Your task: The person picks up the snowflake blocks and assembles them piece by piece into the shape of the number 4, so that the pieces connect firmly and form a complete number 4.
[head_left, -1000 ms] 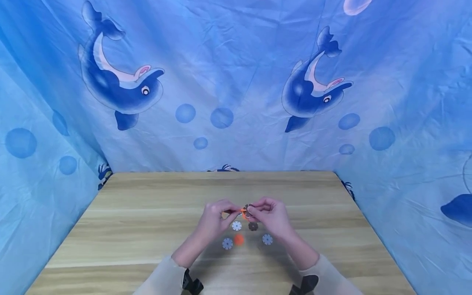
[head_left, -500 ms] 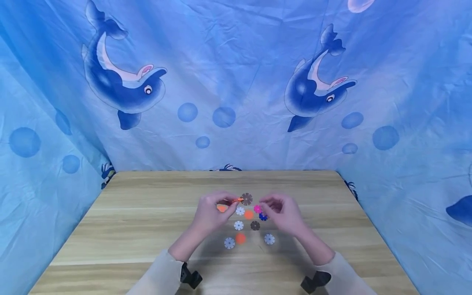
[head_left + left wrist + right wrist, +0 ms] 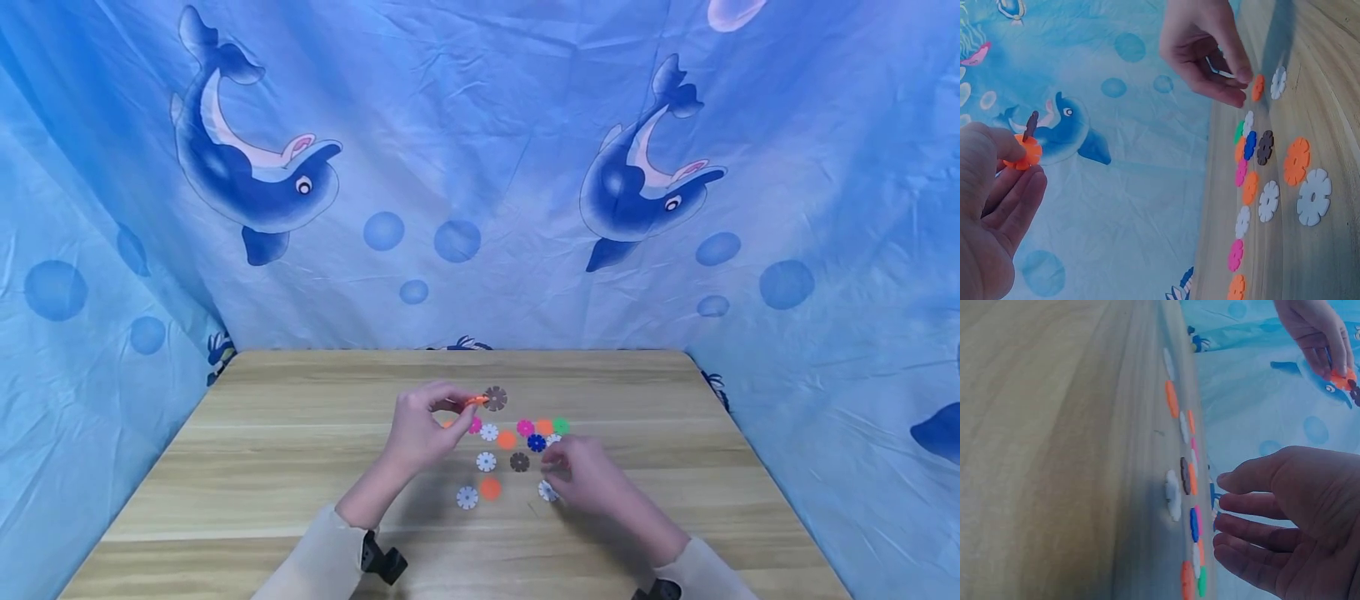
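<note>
My left hand [image 3: 422,427] pinches an orange notched plastic disc [image 3: 1032,152] between thumb and fingers, raised over the table. A brown notched disc [image 3: 495,398] is joined to it, standing crosswise in the left wrist view. My right hand [image 3: 588,477] hovers low on the right, fingers loosely bent and holding nothing, as the right wrist view [image 3: 1174,495] shows. Nearest it are a white disc [image 3: 548,492], partly covered by its fingers in the head view, and an orange disc [image 3: 1259,87], which the hand hides from the head camera.
Several loose discs lie on the wooden table [image 3: 300,467]: a blue one [image 3: 536,443], a green one [image 3: 561,426], a dark brown one [image 3: 520,462], pink, orange and white ones. A blue dolphin-print cloth [image 3: 510,167] hangs behind and at both sides.
Both hands were together at the brown and orange discs. My right hand has let go and moved right and toward me; my left has drawn slightly left, still holding the joined discs.
</note>
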`<state>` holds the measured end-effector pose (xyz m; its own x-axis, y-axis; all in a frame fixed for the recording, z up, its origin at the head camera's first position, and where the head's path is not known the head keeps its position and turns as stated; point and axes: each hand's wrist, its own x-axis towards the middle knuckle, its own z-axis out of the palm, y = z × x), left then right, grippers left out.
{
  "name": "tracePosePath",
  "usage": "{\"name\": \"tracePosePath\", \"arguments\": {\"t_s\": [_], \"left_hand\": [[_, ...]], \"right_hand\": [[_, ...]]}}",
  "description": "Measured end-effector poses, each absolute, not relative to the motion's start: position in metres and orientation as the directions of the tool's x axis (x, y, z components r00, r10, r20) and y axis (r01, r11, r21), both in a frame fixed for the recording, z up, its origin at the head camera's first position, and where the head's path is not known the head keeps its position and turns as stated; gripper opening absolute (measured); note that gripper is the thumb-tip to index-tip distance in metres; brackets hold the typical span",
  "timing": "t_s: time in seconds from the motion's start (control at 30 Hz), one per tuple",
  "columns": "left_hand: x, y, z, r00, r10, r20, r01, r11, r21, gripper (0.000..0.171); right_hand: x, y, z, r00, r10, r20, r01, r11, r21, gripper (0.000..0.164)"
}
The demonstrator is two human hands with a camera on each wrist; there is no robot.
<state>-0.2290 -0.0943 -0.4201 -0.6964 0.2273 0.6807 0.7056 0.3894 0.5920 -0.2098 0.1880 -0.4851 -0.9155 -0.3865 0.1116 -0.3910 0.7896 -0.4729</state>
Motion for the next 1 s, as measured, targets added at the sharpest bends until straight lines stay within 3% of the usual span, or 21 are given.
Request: {"name": "tracePosePath", "arguments": {"t_s": [0.23,0.53,0.8,1.0], "left_hand": [[-0.229,-0.095,-0.419,-0.702,0.225,0.676,0.700,0.391,0.597,0.011],[-0.228,-0.095,-0.418,-0.695,0.234,0.680,0.710,0.374,0.597,0.012],[-0.226,-0.095,-0.415,-0.707,0.240,0.665,0.700,0.369,0.612,0.010],[-0.227,-0.098,-0.414,-0.719,0.226,0.657,0.689,0.349,0.635,0.010]], "right_hand": [[-0.206,0.187,-0.492,-0.905,-0.421,0.053,-0.397,0.796,-0.458,0.022],[-0.205,0.187,-0.501,-0.887,-0.443,0.128,-0.454,0.791,-0.410,0.015],[-0.212,0.193,-0.493,-0.954,-0.296,0.053,-0.259,0.721,-0.642,0.012],[-0.222,0.201,-0.465,-0.965,-0.184,0.187,-0.262,0.676,-0.688,0.011]]}}
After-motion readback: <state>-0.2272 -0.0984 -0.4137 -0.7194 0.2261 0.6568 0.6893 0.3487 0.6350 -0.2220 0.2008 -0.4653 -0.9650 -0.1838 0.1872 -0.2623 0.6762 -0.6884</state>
